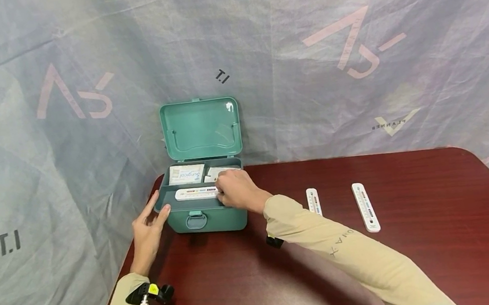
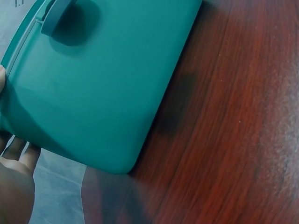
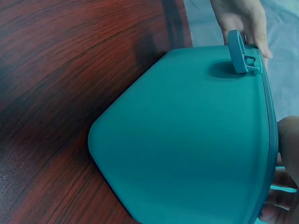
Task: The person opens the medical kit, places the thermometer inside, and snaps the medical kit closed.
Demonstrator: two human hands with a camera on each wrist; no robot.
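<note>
A teal medicine box [image 1: 229, 219] stands at the back left with its lid [image 1: 201, 127] up. My left hand [image 1: 148, 233] holds its front left corner, thumb at the front rim and fingers along the side. In the left wrist view, parts of the left hand [image 2: 16, 186] show beside the box wall [image 2: 103, 93]. My right hand [image 1: 237, 188] is over the box's right half and pinches the right end of a white wall thermometer [image 1: 196, 193], which lies lengthwise in the front compartment. In the right wrist view the right fingers [image 3: 280, 196] reach past the rim, tips partly hidden.
Two more white thermometers, a nearer one [image 1: 365, 207] and one partly behind the sleeve [image 1: 313, 201], lie on the red-brown table [image 1: 439, 231]. White packets [image 1: 186, 174] fill the box's rear compartments. A grey cloth [image 1: 262, 70] hangs right behind the table.
</note>
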